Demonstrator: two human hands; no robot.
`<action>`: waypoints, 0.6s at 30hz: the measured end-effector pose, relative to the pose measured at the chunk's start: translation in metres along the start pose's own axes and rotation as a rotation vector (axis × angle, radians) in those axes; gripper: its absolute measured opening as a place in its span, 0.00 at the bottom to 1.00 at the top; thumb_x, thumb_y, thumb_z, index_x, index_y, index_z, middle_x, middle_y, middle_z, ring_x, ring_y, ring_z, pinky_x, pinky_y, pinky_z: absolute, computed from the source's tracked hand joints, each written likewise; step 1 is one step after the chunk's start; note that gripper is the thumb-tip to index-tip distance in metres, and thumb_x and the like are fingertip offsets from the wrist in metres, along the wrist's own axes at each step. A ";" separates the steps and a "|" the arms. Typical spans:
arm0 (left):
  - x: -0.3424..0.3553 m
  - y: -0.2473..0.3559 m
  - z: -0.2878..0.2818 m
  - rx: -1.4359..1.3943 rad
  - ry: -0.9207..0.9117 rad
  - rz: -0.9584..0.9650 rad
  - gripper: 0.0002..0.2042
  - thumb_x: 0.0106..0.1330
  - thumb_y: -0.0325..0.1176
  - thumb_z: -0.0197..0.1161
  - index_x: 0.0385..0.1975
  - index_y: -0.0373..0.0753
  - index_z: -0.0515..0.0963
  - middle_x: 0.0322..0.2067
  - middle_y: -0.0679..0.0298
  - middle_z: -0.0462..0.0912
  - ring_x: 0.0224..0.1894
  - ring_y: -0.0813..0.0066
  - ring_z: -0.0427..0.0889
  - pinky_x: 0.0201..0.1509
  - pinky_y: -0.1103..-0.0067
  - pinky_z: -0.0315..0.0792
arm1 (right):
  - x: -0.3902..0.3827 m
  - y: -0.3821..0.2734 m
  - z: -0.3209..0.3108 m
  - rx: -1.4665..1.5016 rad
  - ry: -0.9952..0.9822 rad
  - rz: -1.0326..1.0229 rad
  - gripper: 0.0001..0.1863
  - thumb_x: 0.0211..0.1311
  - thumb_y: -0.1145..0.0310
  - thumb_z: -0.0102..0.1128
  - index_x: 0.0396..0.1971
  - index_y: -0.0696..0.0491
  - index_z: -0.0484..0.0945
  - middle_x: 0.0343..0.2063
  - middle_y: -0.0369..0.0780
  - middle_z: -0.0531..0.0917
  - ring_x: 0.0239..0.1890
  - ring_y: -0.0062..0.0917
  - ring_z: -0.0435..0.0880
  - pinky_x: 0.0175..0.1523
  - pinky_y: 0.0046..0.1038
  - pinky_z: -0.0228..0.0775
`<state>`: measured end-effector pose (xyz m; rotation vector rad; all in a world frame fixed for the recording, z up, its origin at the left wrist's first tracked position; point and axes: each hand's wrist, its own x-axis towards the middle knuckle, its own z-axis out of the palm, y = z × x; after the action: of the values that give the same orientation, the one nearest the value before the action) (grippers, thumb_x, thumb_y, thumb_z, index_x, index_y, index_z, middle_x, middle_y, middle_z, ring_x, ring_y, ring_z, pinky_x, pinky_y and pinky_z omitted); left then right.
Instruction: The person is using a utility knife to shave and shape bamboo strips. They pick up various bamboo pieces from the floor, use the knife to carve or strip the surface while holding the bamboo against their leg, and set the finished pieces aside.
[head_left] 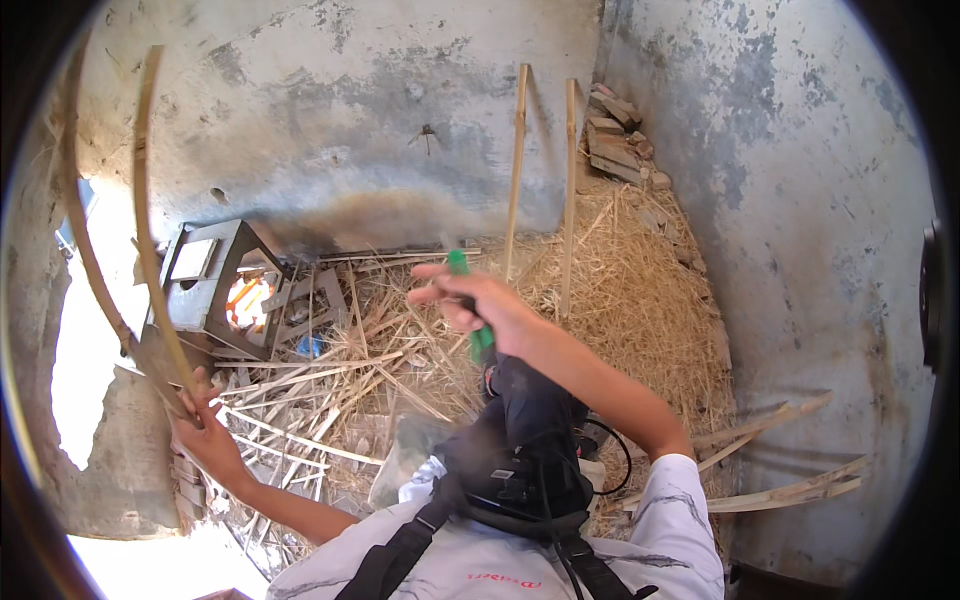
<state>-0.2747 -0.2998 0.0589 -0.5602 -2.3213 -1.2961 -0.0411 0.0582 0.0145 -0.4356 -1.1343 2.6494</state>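
Note:
My left hand (205, 430) is closed around the lower end of long, thin bamboo strips. One strip (142, 200) stands nearly upright; the other strip (98, 285) bows beside it on the left. They come together at my fingers, and I cannot tell whether they are still joined there. Out in front of my body, my right hand (495, 310) is curled round a green tool (480, 345), whose green parts stick out above and below the fist. Motion blurs it, so its kind is unclear. The two hands are well apart.
Loose strips (290, 435) litter the floor in front, beside a heap of shavings (640, 270). A dark box (187, 307) at the left has glowing orange pieces inside. Two strips (516, 165) lean on the back wall near stacked bricks (615, 150). More strips (790, 492) jut out at right.

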 end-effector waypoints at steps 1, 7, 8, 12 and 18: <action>-0.004 0.017 0.023 -0.135 -0.054 0.053 0.10 0.79 0.29 0.55 0.51 0.28 0.75 0.48 0.57 0.89 0.37 0.73 0.88 0.38 0.78 0.84 | -0.018 -0.017 -0.018 -0.004 0.066 -0.106 0.21 0.77 0.71 0.52 0.65 0.60 0.71 0.44 0.43 0.88 0.19 0.09 0.67 0.20 0.15 0.58; -0.036 0.066 0.125 -0.481 -0.722 -0.083 0.06 0.75 0.25 0.60 0.36 0.35 0.70 0.45 0.52 0.90 0.32 0.73 0.89 0.33 0.79 0.84 | -0.119 -0.065 -0.088 0.190 0.265 -0.642 0.18 0.78 0.66 0.54 0.60 0.58 0.74 0.33 0.35 0.82 0.16 0.08 0.65 0.18 0.15 0.56; -0.043 0.077 0.136 -0.516 -0.849 -0.103 0.07 0.75 0.25 0.60 0.35 0.36 0.69 0.45 0.51 0.90 0.31 0.72 0.90 0.32 0.79 0.84 | -0.130 -0.063 -0.087 0.145 0.326 -0.674 0.18 0.78 0.66 0.54 0.60 0.59 0.75 0.32 0.34 0.82 0.16 0.08 0.64 0.18 0.15 0.55; -0.079 0.099 0.177 -0.665 -1.367 -0.138 0.10 0.74 0.24 0.62 0.37 0.38 0.66 0.47 0.52 0.90 0.36 0.74 0.90 0.33 0.80 0.83 | -0.157 -0.038 -0.069 0.003 0.644 -0.773 0.18 0.77 0.67 0.56 0.59 0.60 0.75 0.29 0.32 0.79 0.14 0.08 0.62 0.18 0.15 0.53; -0.118 0.133 0.194 -0.815 -1.746 -0.224 0.11 0.74 0.25 0.63 0.39 0.40 0.64 0.47 0.47 0.89 0.39 0.72 0.89 0.37 0.79 0.83 | -0.172 0.004 -0.079 0.041 0.876 -0.836 0.17 0.76 0.64 0.60 0.57 0.57 0.74 0.18 0.28 0.69 0.14 0.09 0.61 0.18 0.16 0.49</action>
<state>-0.1379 -0.0838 -0.0046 -2.5706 -2.7554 -2.3983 0.1468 0.0531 -0.0096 -0.7841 -0.7207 1.4876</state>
